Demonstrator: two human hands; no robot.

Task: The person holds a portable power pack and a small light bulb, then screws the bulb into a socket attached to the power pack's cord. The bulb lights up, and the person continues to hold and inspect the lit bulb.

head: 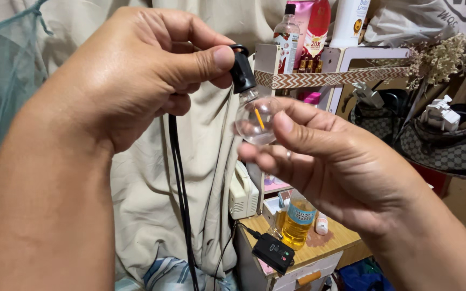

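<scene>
My left hand pinches a black lamp socket between thumb and fingers, high in the middle of the view. A black cable hangs down from that hand. A small clear glass bulb with a thin orange filament sits in the socket's lower end. My right hand holds the bulb with thumb and fingertips from the right and below.
Beige cloth hangs behind the hands, teal netting at left. A shelf with bottles and a patterned strap is at upper right. Below, a small wooden table carries a yellow-liquid bottle and a black device. Patterned bags sit at right.
</scene>
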